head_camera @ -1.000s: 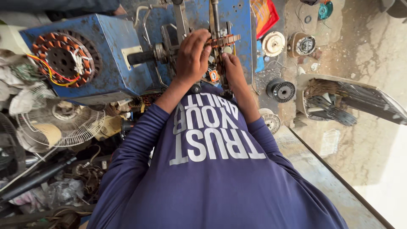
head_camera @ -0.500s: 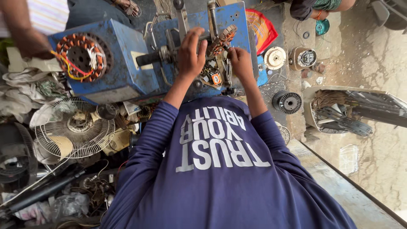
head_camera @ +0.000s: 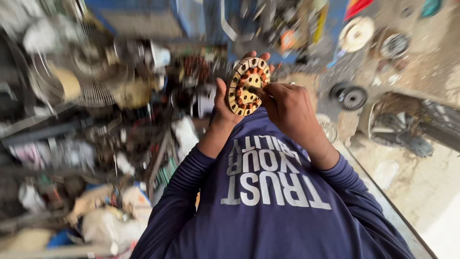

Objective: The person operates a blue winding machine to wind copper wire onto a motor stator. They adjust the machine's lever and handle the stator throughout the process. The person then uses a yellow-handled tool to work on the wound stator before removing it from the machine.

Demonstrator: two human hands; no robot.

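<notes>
1. The left hand (head_camera: pixel 225 108) grips the round wound motor core (head_camera: pixel 247 86) by its rim, thumb on the near edge, fingertips showing over the top, holding it up in front of the chest.
2. The right hand (head_camera: pixel 287 108) pinches in at the core's centre hole, fingers closed on something small there; what it is I cannot tell.
3. So the core is in hand, off any machine, and the copper coils sit around the ring, looking wound and in place.
4. What seems left is the fiddly checking or tidying at the middle; nothing shows it finished.
5. Around them, all blurred: a fan guard (head_camera: pixel 91 72) to the left, a pale disc (head_camera: pixel 356 33) and a dark wheel (head_camera: pixel 350 97) on the ground to the right.
</notes>
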